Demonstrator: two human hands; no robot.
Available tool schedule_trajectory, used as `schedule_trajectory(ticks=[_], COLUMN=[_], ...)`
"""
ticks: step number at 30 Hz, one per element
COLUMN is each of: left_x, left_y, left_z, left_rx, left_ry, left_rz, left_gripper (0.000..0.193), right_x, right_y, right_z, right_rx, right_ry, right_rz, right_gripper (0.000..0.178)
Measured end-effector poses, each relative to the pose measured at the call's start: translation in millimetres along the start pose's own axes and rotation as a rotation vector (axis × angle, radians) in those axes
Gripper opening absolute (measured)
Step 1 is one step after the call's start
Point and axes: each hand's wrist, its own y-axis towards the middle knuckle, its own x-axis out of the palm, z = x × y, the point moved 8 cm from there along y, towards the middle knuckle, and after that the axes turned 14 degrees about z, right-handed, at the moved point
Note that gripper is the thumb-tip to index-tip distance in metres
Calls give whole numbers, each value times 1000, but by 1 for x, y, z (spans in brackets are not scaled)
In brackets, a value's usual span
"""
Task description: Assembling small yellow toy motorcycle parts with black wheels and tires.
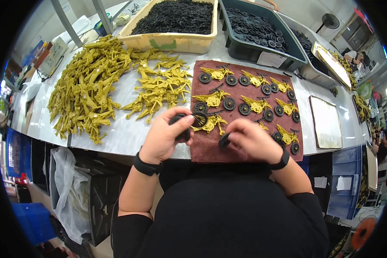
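Note:
My left hand (162, 136) is closed around several black toy wheels (199, 119); one spoked wheel sticks out past the fingertips over the cloth's left edge. Above the near part of the cloth, my right hand (254, 141) pinches another black wheel (224, 140), somewhat smeared by motion. On the reddish-brown cloth (236, 148) lie rows of yellow toy motorcycle bodies (213, 100), most with black wheels (229, 103) and thin black parts beside them. Just beyond my hands is a yellow body (210, 124), partly hidden by the held wheel. My right hand partly covers another body.
A big heap of yellow bodies (88, 86) and a looser spread (159, 86) lie left of the cloth. Behind stand a cream bin (172, 44) of small black parts and a dark green bin (245, 52) of wheels. A pale tray (325, 122) lies at right.

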Motion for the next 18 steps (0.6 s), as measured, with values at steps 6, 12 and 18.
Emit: schedule_trajectory(ticks=[6,12,18], left_x=[15,9,5], left_y=[-5,-9,-10], left_z=[-21,-5,-2], left_rx=[-66,47,63], left_ry=[101,184,198], left_rz=[-44,12,30], left_gripper=[17,18,18], right_x=[-18,1,1], right_y=[15,18,21], right_z=[2,7,-26], right_rx=[-2,-177,-347], right_ry=[-241,-440,-279], right_rz=[158,188,306], right_gripper=[16,13,16])
